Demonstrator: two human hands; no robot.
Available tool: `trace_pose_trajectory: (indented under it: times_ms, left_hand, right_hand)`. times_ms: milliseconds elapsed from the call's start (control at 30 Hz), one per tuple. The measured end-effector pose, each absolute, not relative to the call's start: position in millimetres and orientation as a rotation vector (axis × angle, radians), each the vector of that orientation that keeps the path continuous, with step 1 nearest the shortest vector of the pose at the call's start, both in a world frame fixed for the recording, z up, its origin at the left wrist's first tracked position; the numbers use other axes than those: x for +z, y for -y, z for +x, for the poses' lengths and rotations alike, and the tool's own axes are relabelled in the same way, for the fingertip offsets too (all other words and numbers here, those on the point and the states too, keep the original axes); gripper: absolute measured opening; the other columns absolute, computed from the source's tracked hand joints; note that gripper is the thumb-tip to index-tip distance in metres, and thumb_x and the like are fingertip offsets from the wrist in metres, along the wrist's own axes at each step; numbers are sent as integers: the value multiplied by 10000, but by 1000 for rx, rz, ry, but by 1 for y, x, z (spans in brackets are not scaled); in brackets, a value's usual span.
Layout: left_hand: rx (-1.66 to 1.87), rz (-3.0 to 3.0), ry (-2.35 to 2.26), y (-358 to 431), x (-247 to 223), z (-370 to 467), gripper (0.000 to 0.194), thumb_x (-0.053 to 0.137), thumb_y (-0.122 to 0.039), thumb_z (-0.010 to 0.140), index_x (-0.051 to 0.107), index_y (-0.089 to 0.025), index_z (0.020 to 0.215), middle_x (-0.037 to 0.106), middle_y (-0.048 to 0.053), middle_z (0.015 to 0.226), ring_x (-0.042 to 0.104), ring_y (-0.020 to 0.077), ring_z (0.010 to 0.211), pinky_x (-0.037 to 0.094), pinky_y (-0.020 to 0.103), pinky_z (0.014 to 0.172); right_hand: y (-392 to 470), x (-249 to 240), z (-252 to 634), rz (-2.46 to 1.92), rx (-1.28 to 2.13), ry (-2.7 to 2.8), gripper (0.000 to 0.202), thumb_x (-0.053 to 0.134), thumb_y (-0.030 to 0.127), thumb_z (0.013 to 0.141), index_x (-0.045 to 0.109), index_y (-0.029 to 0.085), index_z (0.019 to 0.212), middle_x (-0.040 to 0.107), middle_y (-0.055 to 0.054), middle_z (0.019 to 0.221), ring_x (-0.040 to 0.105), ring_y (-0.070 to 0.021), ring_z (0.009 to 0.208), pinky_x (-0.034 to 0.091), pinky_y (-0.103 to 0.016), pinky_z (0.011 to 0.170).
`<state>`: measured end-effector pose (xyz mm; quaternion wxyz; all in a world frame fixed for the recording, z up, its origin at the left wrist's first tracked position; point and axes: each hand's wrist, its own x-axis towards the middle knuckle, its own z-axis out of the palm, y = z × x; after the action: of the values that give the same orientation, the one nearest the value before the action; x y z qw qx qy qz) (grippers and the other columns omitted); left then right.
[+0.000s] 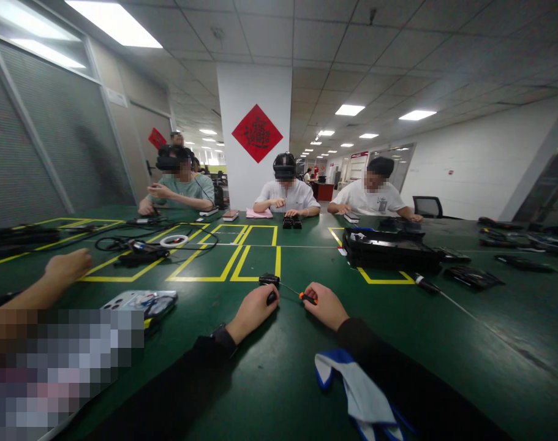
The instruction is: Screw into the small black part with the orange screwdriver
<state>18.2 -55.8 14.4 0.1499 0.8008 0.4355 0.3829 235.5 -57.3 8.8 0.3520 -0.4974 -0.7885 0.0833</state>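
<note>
My right hand is closed around the orange-and-black handle of a screwdriver. The thin metal shaft points left and slightly up, toward a small black device. My left hand is wrapped round this device, whose dark end shows above the fingers. Its exact kind cannot be made out, nor whether the tip touches it. A white cloth with blue edging lies on the green table, beside my right forearm.
Yellow tape outlines mark the table. Stacked black trays stand to the right, near another screwdriver. Black cables and a white tape roll lie at the left. A co-worker's arm reaches in from the left; several people sit opposite.
</note>
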Motion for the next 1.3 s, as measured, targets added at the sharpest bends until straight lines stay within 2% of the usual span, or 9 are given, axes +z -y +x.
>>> trace_pose_trajectory:
  times_ms: [167, 767, 933, 1033, 1167, 1300]
  left_hand:
    - [1024, 2427, -1252, 60, 15, 20, 96, 520, -176, 685, 575, -227, 745, 587, 27, 770, 529, 179, 745, 366, 250, 662]
    - [1071, 2222, -1221, 59, 17, 20, 90, 586, -229, 640, 595, -232, 730, 601, 18, 767, 532, 181, 734, 369, 249, 662]
    - [1187, 2182, -1214, 58, 20, 20, 120, 565, -303, 685, 569, -204, 753, 592, 20, 759, 535, 163, 714, 391, 256, 669]
    - [1328, 1960, -1210, 57, 22, 21, 208, 514, -386, 727, 533, -187, 785, 581, 9, 718, 534, 126, 600, 408, 242, 596]
    - [1302, 1540, -950, 57, 25, 26, 338, 408, -484, 766, 468, -176, 892, 579, 3, 717, 458, 70, 396, 349, 193, 389]
    - [1211, 1228, -687, 65, 26, 38, 444, 316, -538, 785, 456, -169, 988, 580, 21, 736, 430, 60, 374, 318, 190, 342]
  right_hand:
    - [57, 6, 236, -1321, 196, 2066, 85, 542, 219, 690, 540, 175, 763, 534, 0, 703, 467, -106, 632, 347, -209, 577]
    - [69, 18, 232, -1343, 83, 2135, 132, 551, 286, 719, 525, 185, 798, 505, 0, 765, 463, -113, 690, 328, -214, 605]
    - [69, 19, 231, -1332, 47, 2156, 126, 537, 291, 732, 521, 188, 803, 513, -5, 759, 465, -127, 718, 332, -224, 621]
    - [70, 22, 230, -1320, 32, 2171, 134, 537, 283, 732, 523, 187, 825, 523, -17, 779, 470, -140, 743, 343, -238, 646]
    - [77, 33, 224, -1215, -49, 2179, 233, 562, 275, 711, 523, 176, 918, 532, -67, 904, 470, -193, 858, 354, -305, 753]
    - [93, 47, 210, -952, -85, 2253, 439, 584, 288, 686, 462, 189, 1096, 495, -90, 1087, 421, -234, 1018, 299, -381, 893]
